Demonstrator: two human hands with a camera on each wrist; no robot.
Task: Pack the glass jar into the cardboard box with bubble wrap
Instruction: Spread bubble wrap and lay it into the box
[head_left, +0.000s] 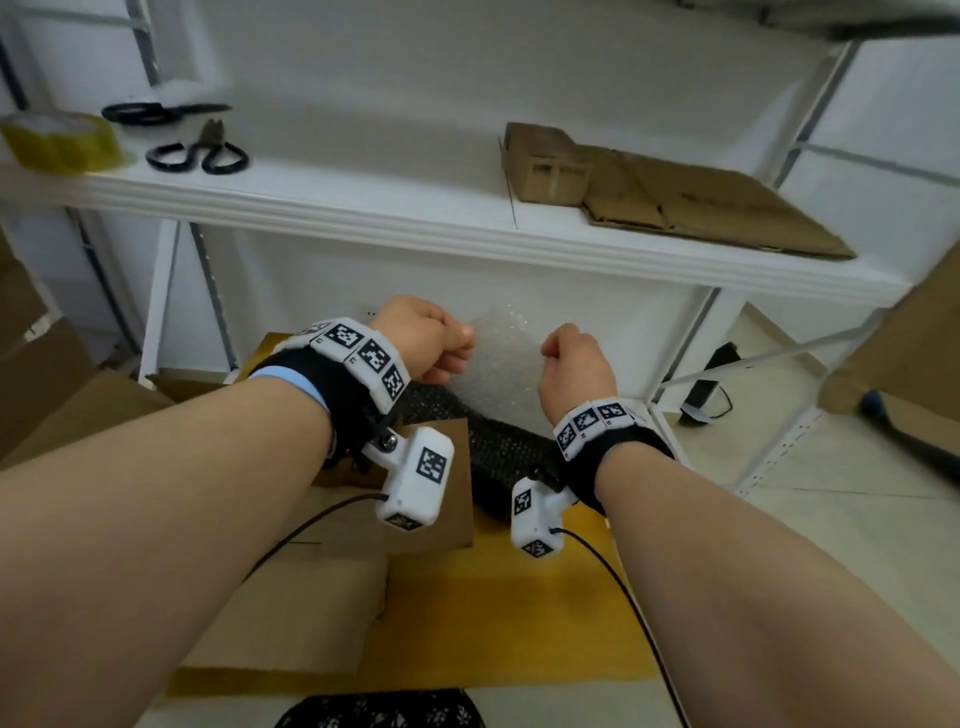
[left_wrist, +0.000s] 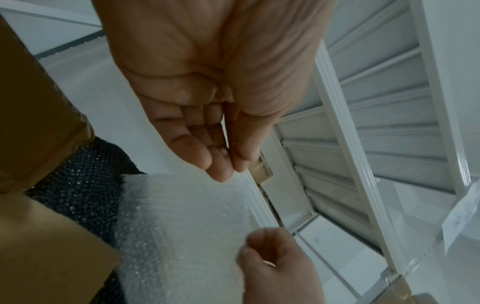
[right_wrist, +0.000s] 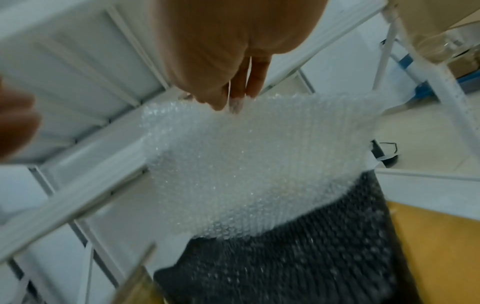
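Note:
A sheet of clear bubble wrap (head_left: 504, 364) hangs stretched between my two hands in front of the white shelf unit. My left hand (head_left: 457, 343) pinches its upper edge between thumb and fingertips (left_wrist: 221, 170). My right hand (head_left: 553, 345) pinches the same edge further right, fingertips (right_wrist: 221, 102) on the wrap (right_wrist: 246, 164). The sheet runs down to a dark bubble-wrap roll (head_left: 504, 462) lying below the hands. A small open cardboard box (head_left: 545, 166) stands on the shelf above. I see no glass jar plainly in any view.
Flat cardboard (head_left: 701, 208) lies on the shelf (head_left: 363, 202) right of the small box. A yellow tape roll (head_left: 57, 140) and two pairs of scissors (head_left: 197, 153) sit at its left end. Cardboard pieces (head_left: 322, 582) lie under my left forearm on a yellow-brown mat (head_left: 519, 613).

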